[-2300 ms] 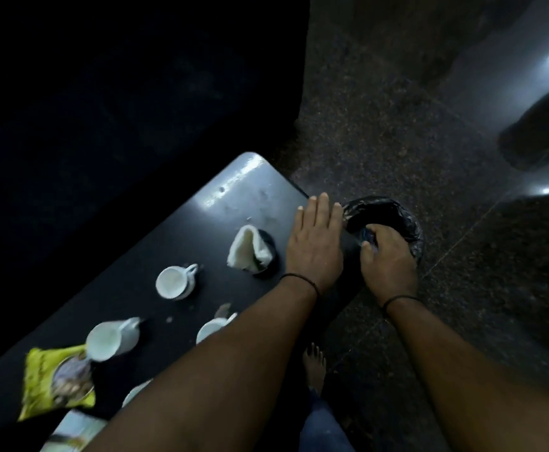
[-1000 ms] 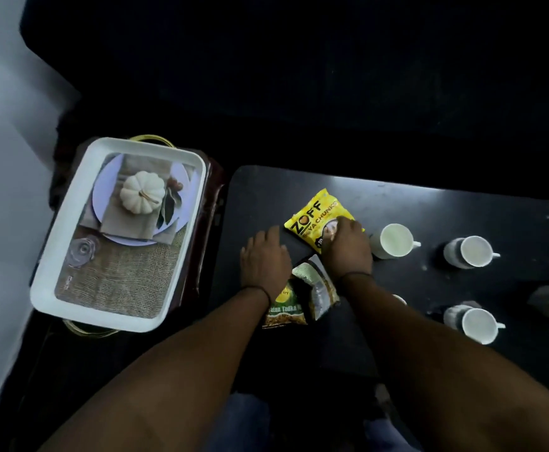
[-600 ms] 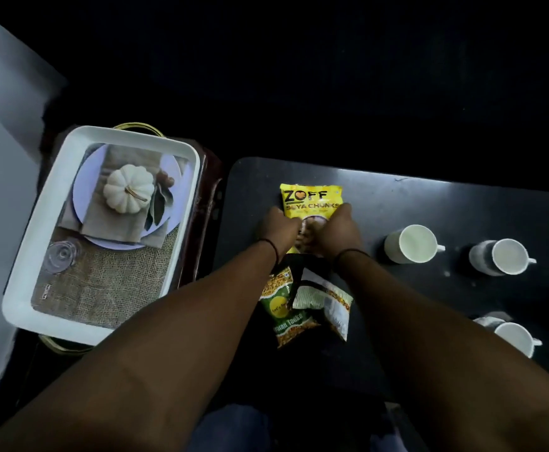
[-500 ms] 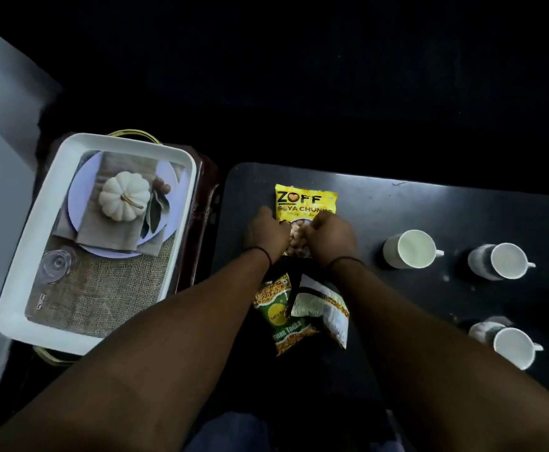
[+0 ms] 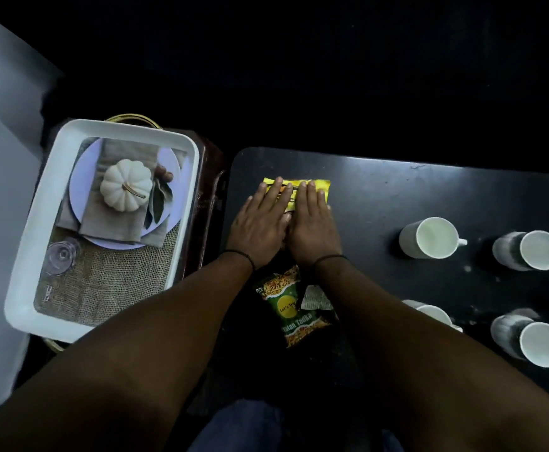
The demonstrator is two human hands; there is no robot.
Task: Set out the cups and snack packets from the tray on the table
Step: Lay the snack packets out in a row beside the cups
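So, far left is the white rectangular plastic tray (image 5: 186, 203), sitting off the table on a dark stand. Its printed liner shows a white pumpkin on a napkin and plate over burlap, and its long side runs away from me with a slight tilt to the right.

Next comes the black table (image 5: 381, 203). My left hand (image 5: 258, 228) is flat, fingers stretched out and pointing away from me, palm down on the left part of the yellow snack packet (image 5: 321, 184). My right hand (image 5: 312, 230) is right beside it, thumbs nearly touching, also flat with nothing gripped, pressing the packet's right part. Only the far edge and the right corner of that packet peek out past my fingertips. It lies near the table's left end, and I can't quite tell its long axis with my hands covering most of it.

Just under my wrists, nearer to me, lies the green and orange namkeen packet (image 5: 288, 305), long axis running roughly toward me and slanting right. A silver-white packet (image 5: 315, 300) overlaps its right edge.

Further right stand four white ceramic cups in two rows: far-left cup (image 5: 429, 238), far-right cup (image 5: 532, 249), a near-left cup (image 5: 434, 313) mostly hidden by my forearm, and a near-right cup (image 5: 534, 342). The handles that show point right.
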